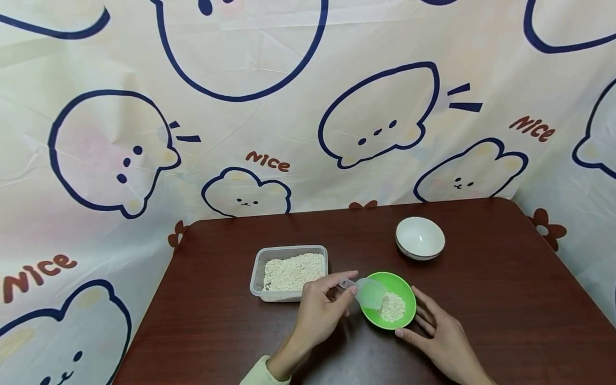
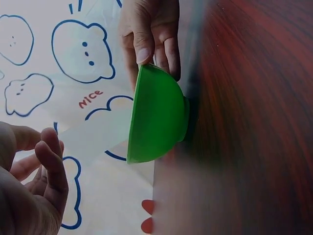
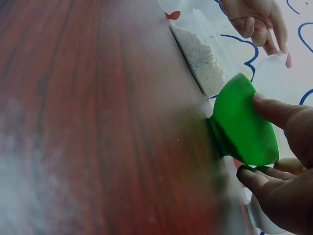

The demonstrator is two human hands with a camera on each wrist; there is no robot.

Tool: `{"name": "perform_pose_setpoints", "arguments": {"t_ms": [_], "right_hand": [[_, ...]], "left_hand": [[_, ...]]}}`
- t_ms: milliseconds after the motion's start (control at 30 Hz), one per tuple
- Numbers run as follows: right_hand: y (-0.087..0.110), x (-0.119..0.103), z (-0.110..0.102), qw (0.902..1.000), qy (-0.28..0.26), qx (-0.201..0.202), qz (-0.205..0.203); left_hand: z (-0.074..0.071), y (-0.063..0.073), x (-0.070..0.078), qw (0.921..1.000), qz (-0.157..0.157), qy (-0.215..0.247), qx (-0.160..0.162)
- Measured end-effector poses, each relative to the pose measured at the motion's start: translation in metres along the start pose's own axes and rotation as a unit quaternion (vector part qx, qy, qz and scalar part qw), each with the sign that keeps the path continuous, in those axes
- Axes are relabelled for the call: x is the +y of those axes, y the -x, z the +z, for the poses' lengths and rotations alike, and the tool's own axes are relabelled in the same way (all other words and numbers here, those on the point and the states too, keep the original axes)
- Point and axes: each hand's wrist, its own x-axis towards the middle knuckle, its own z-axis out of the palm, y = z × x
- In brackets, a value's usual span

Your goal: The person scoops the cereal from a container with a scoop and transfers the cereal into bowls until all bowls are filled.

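Observation:
My left hand (image 1: 320, 307) pinches the handle of a translucent plastic scoop (image 1: 371, 293) between thumb and fingers. The scoop is tipped over a green bowl (image 1: 406, 286), overlapping its left side in the head view. Pale flakes, like rolled oats (image 1: 393, 308), lie in the bowl. Around the bowl's right side, my right hand (image 1: 445, 337) holds it, thumb at the near rim and fingers along the outer wall. From the right wrist view, the thumb (image 3: 276, 110) presses near the rim of the bowl (image 3: 239, 122). To the left stands a clear plastic container (image 1: 257, 272) of the same flakes.
A white bowl (image 1: 420, 238) stands behind and to the right of the green one. The dark wooden table (image 1: 207, 326) has a patterned cloth (image 1: 298, 123) hanging along its back and sides.

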Motion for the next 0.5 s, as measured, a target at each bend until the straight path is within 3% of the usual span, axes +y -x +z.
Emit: {"name": "perform_pose_setpoints", "arguments": {"t_ms": [100, 200, 367, 500], "right_hand": [[0.000, -0.001, 0.000, 0.9994, 0.032, 0.007, -0.009], [0.002, -0.005, -0.003, 0.9953, 0.090, 0.030, -0.022], [0.004, -0.020, -0.008, 0.9841, 0.144, 0.089, -0.052], [0.003, -0.038, -0.007, 0.9849, 0.112, 0.106, -0.078]], "left_hand": [[-0.004, 0.000, -0.002, 0.9986, -0.042, 0.033, 0.001], [-0.009, -0.002, -0.005, 0.9905, -0.099, 0.095, 0.010], [-0.022, -0.005, -0.011, 0.9674, -0.163, 0.190, 0.039], [-0.036, -0.005, -0.013, 0.9471, -0.196, 0.246, 0.065]]}}
